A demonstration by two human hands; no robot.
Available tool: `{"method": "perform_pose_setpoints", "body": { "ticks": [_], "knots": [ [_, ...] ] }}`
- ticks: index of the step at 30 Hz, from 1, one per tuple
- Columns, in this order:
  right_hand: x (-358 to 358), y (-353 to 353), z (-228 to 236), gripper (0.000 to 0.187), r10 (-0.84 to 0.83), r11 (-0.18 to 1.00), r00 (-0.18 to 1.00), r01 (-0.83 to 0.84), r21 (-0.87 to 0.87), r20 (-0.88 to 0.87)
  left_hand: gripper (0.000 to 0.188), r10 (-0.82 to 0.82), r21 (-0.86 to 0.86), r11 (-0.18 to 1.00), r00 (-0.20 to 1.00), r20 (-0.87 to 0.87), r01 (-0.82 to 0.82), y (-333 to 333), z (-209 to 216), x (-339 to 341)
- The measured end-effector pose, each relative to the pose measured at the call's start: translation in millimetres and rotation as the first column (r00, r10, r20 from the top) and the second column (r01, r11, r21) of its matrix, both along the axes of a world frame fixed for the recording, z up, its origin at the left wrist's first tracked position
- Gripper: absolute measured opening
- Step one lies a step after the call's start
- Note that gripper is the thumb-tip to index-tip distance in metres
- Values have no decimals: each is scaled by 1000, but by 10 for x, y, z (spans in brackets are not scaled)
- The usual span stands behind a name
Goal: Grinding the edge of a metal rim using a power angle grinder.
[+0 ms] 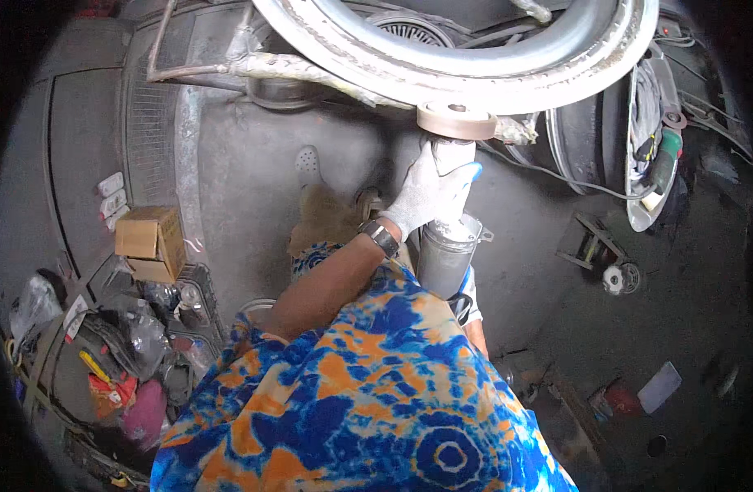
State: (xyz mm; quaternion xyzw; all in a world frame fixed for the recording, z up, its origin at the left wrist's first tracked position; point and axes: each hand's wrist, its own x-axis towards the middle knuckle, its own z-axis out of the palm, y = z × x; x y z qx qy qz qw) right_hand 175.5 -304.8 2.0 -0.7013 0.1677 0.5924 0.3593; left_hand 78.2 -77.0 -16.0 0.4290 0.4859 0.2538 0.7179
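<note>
My left hand, in a pale work glove, is closed round the white neck of a straight grinder with a grey metal motor body. At its front end, a flat brown abrasive wheel meets the lower edge of a large silvery wheel rim. My gloved right hand grips the rear of the grinder on its right side; most of its fingers are hidden behind the body. Behind the abrasive wheel runs a wrapped support bar beneath the rim.
To the right, a green angle grinder rests on a pale holder with a cable. A metal bracket lies on the floor. A cardboard box sits at left above crates of plastic bags. Another rim stands behind the work.
</note>
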Motion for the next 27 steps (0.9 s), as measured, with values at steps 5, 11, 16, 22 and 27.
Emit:
{"method": "perform_pose_setpoints", "body": {
  "ticks": [5,11,16,22,27],
  "knots": [
    [-455,110,-81,64,-67,998,995,65,-28,-79,46,-14,73,997,1000,3,14,105,-84,-377],
    [-922,276,-224,62,-112,992,983,102,-72,-148,44,-44,89,995,999,10,43,325,-22,-842],
    [-1113,299,-390,61,-150,987,974,136,-91,-171,58,9,-62,998,997,-71,-13,524,193,-1114],
    [-1100,-54,-758,58,54,965,998,-48,257,-16,48,26,-118,993,983,184,-4,490,-18,-1115],
    [-627,-742,-1256,61,39,977,999,-44,210,25,48,-1,-78,997,977,211,18,311,-78,-743]
  ]
}}
